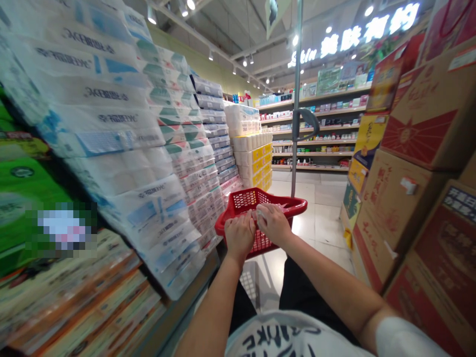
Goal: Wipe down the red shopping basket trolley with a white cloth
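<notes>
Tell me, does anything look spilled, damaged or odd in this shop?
Nothing looks spilled or clearly damaged. One small oddity: a yellow piece sticks out low beside the stacked boxes on the right, unlike their flat sides; it is too small to identify.

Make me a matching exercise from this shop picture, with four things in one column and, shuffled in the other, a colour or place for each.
Things
1. Basket
2. Pole
3. Cardboard boxes
4. Sign

Colours and places
A. Grey, rising beyond the two hands
B. White, glowing, high up
C. Stacked along the right side of the picture
D. Red, with the left hand and right hand at its near edge

Right pairs: 1-D, 2-A, 3-C, 4-B
</notes>
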`<state>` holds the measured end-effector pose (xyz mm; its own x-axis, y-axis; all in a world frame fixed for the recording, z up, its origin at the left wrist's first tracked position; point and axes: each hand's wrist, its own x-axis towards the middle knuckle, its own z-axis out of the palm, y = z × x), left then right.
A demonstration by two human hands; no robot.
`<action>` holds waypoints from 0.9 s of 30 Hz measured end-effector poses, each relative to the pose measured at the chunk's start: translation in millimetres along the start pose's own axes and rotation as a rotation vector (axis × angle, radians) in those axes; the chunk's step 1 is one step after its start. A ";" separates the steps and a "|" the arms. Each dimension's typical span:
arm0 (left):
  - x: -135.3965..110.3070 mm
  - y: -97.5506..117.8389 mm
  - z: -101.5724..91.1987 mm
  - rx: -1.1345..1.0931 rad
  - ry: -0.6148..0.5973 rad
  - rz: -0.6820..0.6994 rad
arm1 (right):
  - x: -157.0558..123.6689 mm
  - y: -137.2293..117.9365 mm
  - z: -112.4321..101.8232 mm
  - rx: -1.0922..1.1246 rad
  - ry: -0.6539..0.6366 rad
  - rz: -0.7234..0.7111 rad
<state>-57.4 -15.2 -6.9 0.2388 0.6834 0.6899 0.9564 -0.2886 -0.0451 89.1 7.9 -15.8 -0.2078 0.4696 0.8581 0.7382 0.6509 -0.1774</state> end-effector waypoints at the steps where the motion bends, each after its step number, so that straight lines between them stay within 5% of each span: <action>1: 0.0 0.0 -0.4 -0.004 -0.005 0.000 | -0.8 -2.1 0.3 -0.003 -0.014 -0.019; 7: -1.1 -1.7 -2.9 -0.016 -0.032 -0.007 | -4.3 -1.4 -8.5 0.011 -0.126 -0.199; 13: 0.1 1.8 -2.2 -0.001 -0.037 -0.012 | -0.6 7.1 -8.6 0.001 -0.044 -0.039; 19: -1.7 -6.5 -2.3 -0.011 -0.027 0.014 | -9.0 7.2 -10.5 -0.038 -0.044 -0.097; 27: -8.4 -32.5 -0.6 0.059 0.054 -0.178 | -12.1 2.6 -1.3 -0.078 0.008 -0.069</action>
<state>-90.6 -11.9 -10.9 0.0573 0.6829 0.7282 0.9913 -0.1257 0.0400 94.4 3.1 -25.9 -0.2551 0.4201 0.8709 0.7701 0.6330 -0.0797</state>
